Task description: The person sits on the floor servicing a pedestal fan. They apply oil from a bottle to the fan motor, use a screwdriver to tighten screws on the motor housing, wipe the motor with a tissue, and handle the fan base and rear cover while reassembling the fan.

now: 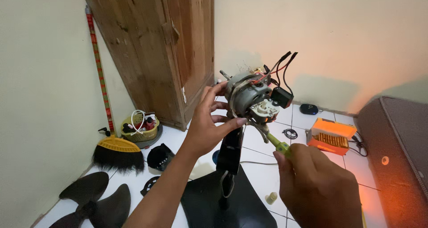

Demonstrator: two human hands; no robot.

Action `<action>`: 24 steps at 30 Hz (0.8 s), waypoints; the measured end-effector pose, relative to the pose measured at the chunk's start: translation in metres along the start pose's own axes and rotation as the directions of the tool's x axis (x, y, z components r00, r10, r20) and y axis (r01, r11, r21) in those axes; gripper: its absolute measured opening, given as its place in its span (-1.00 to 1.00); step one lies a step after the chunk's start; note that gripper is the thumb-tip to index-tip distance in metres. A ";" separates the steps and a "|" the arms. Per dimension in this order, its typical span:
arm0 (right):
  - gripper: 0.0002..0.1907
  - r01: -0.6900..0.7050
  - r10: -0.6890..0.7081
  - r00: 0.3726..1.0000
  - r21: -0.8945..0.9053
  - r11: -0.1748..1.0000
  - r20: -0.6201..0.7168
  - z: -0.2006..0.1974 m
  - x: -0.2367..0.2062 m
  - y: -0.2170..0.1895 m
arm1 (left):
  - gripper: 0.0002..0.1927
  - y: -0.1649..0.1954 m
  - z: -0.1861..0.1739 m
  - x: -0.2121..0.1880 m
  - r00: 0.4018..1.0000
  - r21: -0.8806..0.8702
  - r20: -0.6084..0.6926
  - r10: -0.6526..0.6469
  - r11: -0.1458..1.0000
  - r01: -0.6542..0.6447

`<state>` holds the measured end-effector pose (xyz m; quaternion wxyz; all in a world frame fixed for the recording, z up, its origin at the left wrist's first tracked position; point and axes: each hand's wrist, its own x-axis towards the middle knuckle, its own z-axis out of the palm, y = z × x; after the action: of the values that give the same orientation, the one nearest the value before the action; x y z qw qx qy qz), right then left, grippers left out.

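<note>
A bare fan motor (pixel 248 95) with red and black wires (pixel 281 67) sticks up on a black stand (pixel 232 150) over a black base (pixel 209 201). My left hand (pixel 209 121) wraps its fingers around the motor's left side and steadies it. My right hand (pixel 314 188) grips a yellow-green handled screwdriver (pixel 278 144), whose tip reaches up to the white plastic part (pixel 264 109) at the motor's underside.
A black fan blade (pixel 91 201) lies on the white tiled floor at bottom left. A broom (pixel 113 150) leans by a wooden door (pixel 165 50), next to a small basket (pixel 140 130). An orange box (pixel 331 136) and a dark cabinet (pixel 394 156) stand at right.
</note>
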<state>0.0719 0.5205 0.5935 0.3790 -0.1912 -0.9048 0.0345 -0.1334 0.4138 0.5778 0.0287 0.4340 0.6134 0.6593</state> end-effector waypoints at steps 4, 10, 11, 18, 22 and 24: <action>-0.78 -0.402 0.359 0.878 0.081 0.912 0.316 -0.007 0.012 0.002 | -0.06 -0.001 0.000 -0.001 1.000 0.027 0.008 0.017 0.999 -0.017; -0.71 -0.324 0.258 0.923 0.217 0.921 0.285 -0.003 0.011 0.007 | -0.05 -0.005 -0.003 0.005 1.000 0.087 0.012 -0.027 0.996 0.026; -0.72 -0.154 0.121 0.978 0.203 0.967 0.167 0.000 0.008 0.007 | -0.07 -0.005 -0.004 0.005 1.000 0.057 0.015 -0.020 0.998 0.019; -0.69 0.389 -0.388 0.921 -0.130 0.912 0.037 0.009 -0.002 0.014 | -0.09 -0.008 -0.006 0.005 1.000 0.031 0.018 0.014 0.999 -0.015; -0.76 0.200 -0.200 0.978 0.007 0.980 0.054 0.009 0.000 0.007 | -0.05 -0.007 -0.006 0.004 1.000 0.073 0.009 0.006 0.997 -0.007; -0.74 0.136 -0.138 0.990 0.116 0.984 0.004 0.008 0.001 0.004 | -0.03 -0.006 -0.007 0.003 1.000 0.086 0.013 0.022 0.996 -0.023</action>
<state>0.0670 0.5250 0.5880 0.3854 -0.1061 -0.9145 0.0616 -0.1424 0.4120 0.5750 0.0065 0.4456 0.6361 0.6299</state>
